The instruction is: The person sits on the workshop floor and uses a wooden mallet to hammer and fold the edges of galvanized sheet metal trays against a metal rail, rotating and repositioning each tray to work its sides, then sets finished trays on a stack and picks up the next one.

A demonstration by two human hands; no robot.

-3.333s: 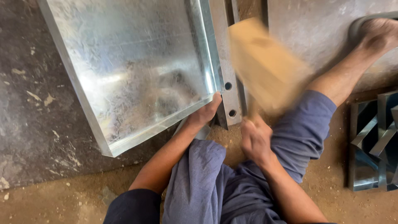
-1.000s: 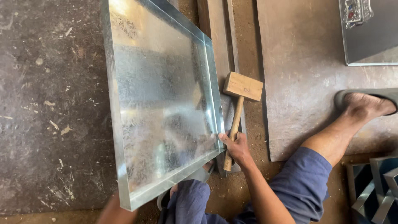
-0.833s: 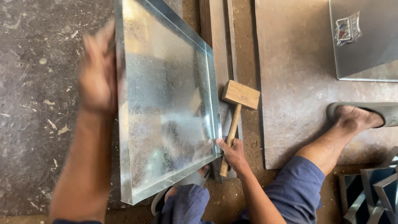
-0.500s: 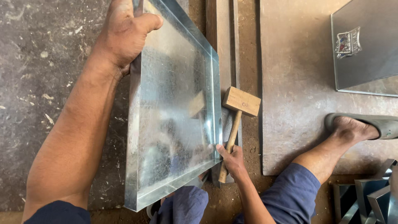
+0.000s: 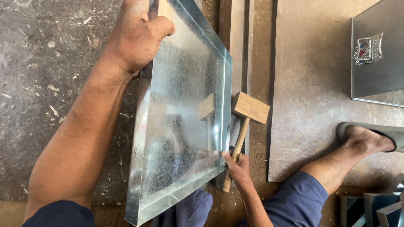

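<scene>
Head view looks straight down on someone seated on the ground in blue trousers. Nearest, by the knees, the right hand is curled shut around the lower end of a wooden mallet's handle, knuckles just beside the near right corner of a galvanised sheet-metal tray. The wooden mallet lies flat, its block-shaped head pointing away and resting on a long metal bar that runs alongside the tray's right wall. A dim reflection of the mallet shows in the shiny tray floor.

That tray is a shallow rectangular pan with folded-up walls. It is tipped up on its right edge, so the left side stands raised off the dark, scuffed floor and the open face turns toward the right.

Farther up on the left, the left hand grips the raised left wall: the thumb is hooked over the rim onto the inside, and the fingers wrap round the outer side, mostly hidden. The forearm runs down the frame's left side.

Out to the right, a bare foot in a grey sandal rests on a big flat rusty-brown metal plate. Beyond it, at the top right, lies a dark grey panel bearing a small emblem. Some bluish folded metal pieces sit in the bottom right corner.
</scene>
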